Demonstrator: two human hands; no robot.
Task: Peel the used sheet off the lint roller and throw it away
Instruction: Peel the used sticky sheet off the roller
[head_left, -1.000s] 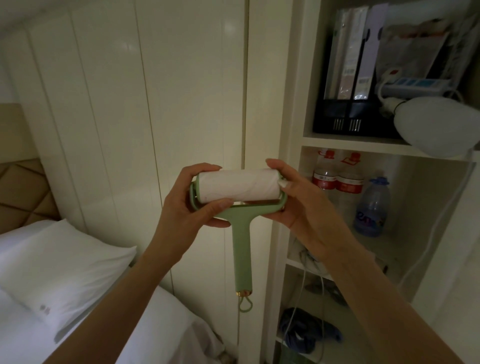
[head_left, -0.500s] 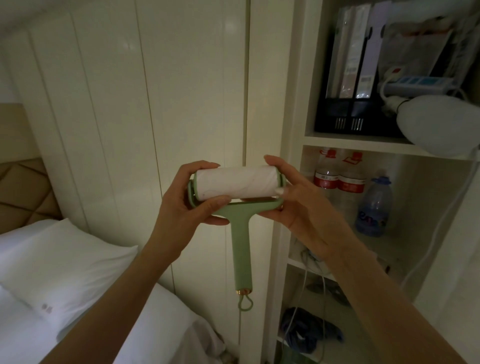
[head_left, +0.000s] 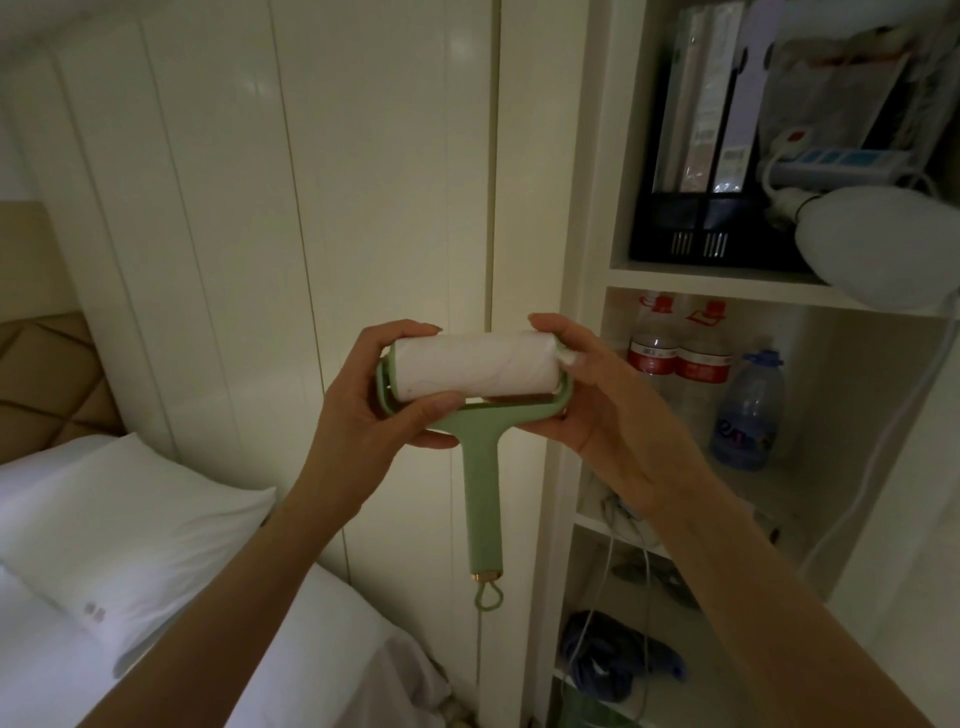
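I hold a pale green lint roller (head_left: 483, 483) in front of me, with its handle hanging down and a small loop at the bottom. Its white sheet roll (head_left: 475, 371) lies sideways at the top and shows faint hairs. My left hand (head_left: 374, 410) grips the left end of the head, thumb under the roll and fingers over the top. My right hand (head_left: 592, 410) holds the right end, and its thumb presses at the sheet's right edge, where a small white corner stands lifted.
A white panelled wardrobe door (head_left: 311, 208) is behind the roller. A bed with a white pillow (head_left: 119, 525) is at lower left. Open shelves on the right hold file boxes (head_left: 696, 156), water bottles (head_left: 748, 410), a white lamp (head_left: 878, 244) and cables.
The roller and both hands have risen slightly. My right thumb has worked at the right end of the roll, where a small white corner of the sheet now stands up.
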